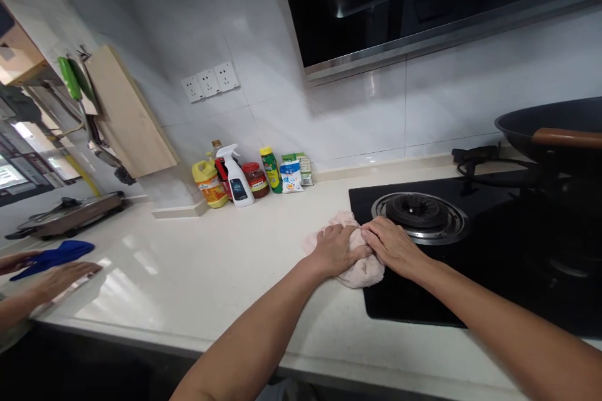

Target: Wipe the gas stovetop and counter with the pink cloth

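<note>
Across the seam of tabletop (202, 276) and hob (414, 291) lay the cloth (361, 272), bunched in the closed grip of left hand (335, 249) and right hand (391, 244). It looked light, limp and hard to damage, best held by its thick, bunched middle.

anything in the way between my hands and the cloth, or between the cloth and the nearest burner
Nothing visible separates your hands from the cloth: left hand and right hand both rest on it. Toward the burner, only your right hand partly lies between.
</note>
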`<action>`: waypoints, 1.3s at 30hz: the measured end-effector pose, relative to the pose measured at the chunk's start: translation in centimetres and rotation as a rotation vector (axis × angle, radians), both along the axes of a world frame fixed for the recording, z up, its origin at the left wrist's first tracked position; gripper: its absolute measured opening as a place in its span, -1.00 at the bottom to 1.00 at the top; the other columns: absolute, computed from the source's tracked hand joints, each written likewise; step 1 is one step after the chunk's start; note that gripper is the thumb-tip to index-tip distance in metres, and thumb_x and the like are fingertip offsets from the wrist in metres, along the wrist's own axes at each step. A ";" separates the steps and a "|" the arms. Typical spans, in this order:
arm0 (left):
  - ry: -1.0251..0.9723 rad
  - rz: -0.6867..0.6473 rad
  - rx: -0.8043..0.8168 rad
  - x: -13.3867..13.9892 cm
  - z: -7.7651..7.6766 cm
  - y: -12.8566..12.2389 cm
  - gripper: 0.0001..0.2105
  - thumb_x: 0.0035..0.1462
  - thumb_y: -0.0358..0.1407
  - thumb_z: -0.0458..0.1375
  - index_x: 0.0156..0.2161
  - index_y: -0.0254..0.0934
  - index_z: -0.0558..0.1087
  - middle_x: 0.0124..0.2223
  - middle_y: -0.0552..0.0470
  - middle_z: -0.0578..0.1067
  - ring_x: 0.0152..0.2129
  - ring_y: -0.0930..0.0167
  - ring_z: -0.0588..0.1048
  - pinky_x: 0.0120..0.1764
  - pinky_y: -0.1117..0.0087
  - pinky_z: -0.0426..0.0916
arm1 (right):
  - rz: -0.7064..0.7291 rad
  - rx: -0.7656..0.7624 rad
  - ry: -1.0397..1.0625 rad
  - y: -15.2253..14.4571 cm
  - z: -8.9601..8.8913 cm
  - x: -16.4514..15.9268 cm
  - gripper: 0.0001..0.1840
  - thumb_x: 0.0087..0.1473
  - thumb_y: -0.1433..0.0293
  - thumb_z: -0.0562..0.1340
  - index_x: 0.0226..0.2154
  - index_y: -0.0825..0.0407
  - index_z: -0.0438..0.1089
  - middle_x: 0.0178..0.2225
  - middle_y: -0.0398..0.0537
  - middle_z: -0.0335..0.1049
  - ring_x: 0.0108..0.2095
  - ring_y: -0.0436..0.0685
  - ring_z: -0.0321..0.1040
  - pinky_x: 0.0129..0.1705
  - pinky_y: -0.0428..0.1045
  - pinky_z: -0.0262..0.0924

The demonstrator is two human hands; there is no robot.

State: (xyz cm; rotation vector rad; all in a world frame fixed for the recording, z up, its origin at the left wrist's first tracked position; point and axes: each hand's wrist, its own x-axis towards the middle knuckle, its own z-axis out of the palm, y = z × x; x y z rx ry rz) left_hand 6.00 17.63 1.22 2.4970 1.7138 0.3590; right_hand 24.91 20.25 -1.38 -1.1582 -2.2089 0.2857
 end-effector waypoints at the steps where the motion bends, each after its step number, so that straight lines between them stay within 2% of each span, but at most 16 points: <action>1: 0.002 0.007 -0.005 0.1 0.1 -0.1 -0.45 0.25 0.14 0.01 0.24 -0.06 0.27 0.15 -0.09 0.40 0.13 0.11 0.31 0.16 0.02 0.17 | 0.002 -0.002 0.000 0.0 -0.1 0.0 -0.56 0.35 0.15 -0.08 -0.13 -0.06 0.44 -0.14 -0.02 0.39 -0.08 0.15 0.29 -0.05 0.05 0.10; 9: 0.023 0.031 -0.031 0.4 0.6 -0.8 -0.44 0.26 0.16 -0.03 0.25 -0.04 0.26 0.13 -0.11 0.39 0.12 0.08 0.31 0.15 -0.02 0.18 | 0.023 0.056 -0.017 -0.4 -0.5 0.0 -0.58 0.34 0.14 -0.06 -0.09 -0.04 0.41 -0.16 0.00 0.41 -0.11 0.16 0.34 -0.04 0.09 0.16; 15: 0.069 0.031 -0.051 0.3 0.6 -0.8 -0.38 0.26 0.18 -0.08 0.29 -0.09 0.20 0.20 -0.17 0.34 0.17 0.05 0.27 0.17 -0.06 0.16 | 0.045 0.059 -0.008 -0.7 -0.5 0.2 -0.58 0.33 0.12 -0.04 -0.07 -0.03 0.39 -0.14 0.02 0.41 -0.09 0.20 0.34 -0.02 0.13 0.18; 22: 0.034 -0.088 -0.160 -0.8 1.8 -0.9 -0.26 0.22 0.24 -0.05 0.37 -0.09 0.04 0.31 -0.21 0.24 0.26 0.00 0.18 0.21 -0.13 0.07 | 0.075 0.004 0.011 -0.5 -0.8 0.4 -0.49 0.28 0.04 0.03 0.14 -0.07 0.28 -0.03 0.02 0.38 -0.01 0.23 0.30 0.06 0.17 0.15; 25: -0.038 -0.122 -0.253 -1.6 2.4 -0.5 -0.02 0.05 0.34 0.07 0.41 -0.15 -0.09 0.40 -0.22 0.09 0.33 0.02 0.07 0.27 -0.07 0.01 | 0.074 -0.018 0.021 -0.2 -0.7 0.6 -0.55 0.26 0.04 0.05 0.00 -0.03 0.35 -0.10 0.03 0.40 -0.07 0.23 0.31 0.00 0.15 0.16; 27: -0.050 -0.087 -0.309 -2.0 2.8 -0.3 0.12 -0.06 0.34 0.17 0.42 -0.22 -0.16 0.43 -0.25 0.01 0.35 0.03 0.05 0.29 -0.02 0.02 | 0.075 -0.028 0.027 -0.2 -0.5 0.6 -0.63 0.24 0.08 0.06 -0.14 -0.02 0.37 -0.18 0.01 0.41 -0.14 0.21 0.32 -0.06 0.12 0.17; 29: -0.016 -0.038 -0.334 -2.3 3.4 -0.2 0.16 -0.11 0.29 0.25 0.42 -0.26 -0.15 0.43 -0.26 0.01 0.34 0.03 0.07 0.29 -0.01 0.04 | 0.076 -0.028 0.042 -0.2 -0.1 0.6 -0.69 0.23 0.11 0.08 -0.23 -0.03 0.34 -0.25 -0.03 0.40 -0.21 0.18 0.31 -0.13 0.10 0.17; 34: 0.107 0.042 -0.396 -2.9 5.3 -0.5 -0.02 -0.11 0.16 0.32 0.34 -0.19 0.08 0.38 -0.20 0.14 0.24 -0.01 0.23 0.20 -0.03 0.19 | 0.048 -0.006 0.170 -0.7 0.3 0.5 -0.76 0.21 0.15 0.10 -0.30 -0.04 0.29 -0.34 -0.11 0.36 -0.31 0.13 0.29 -0.24 0.04 0.16; 36: 0.092 0.039 -0.372 -3.0 5.6 -0.6 -0.17 -0.10 0.07 0.34 0.24 -0.20 0.24 0.30 -0.16 0.28 0.16 0.05 0.34 0.14 0.07 0.28 | 0.023 0.013 0.225 -0.8 0.4 0.4 -0.76 0.20 0.15 0.12 -0.30 -0.04 0.30 -0.35 -0.13 0.36 -0.33 0.11 0.28 -0.26 0.03 0.16; 39: -0.017 0.023 -0.269 -2.7 5.3 -0.4 -0.51 -0.02 -0.10 0.32 0.02 -0.21 0.41 0.05 -0.05 0.50 -0.04 0.20 0.48 -0.03 0.28 0.39 | -0.013 0.053 0.293 -0.8 0.8 0.5 -0.76 0.20 0.13 0.14 -0.29 -0.04 0.32 -0.35 -0.13 0.36 -0.36 0.10 0.28 -0.28 0.01 0.16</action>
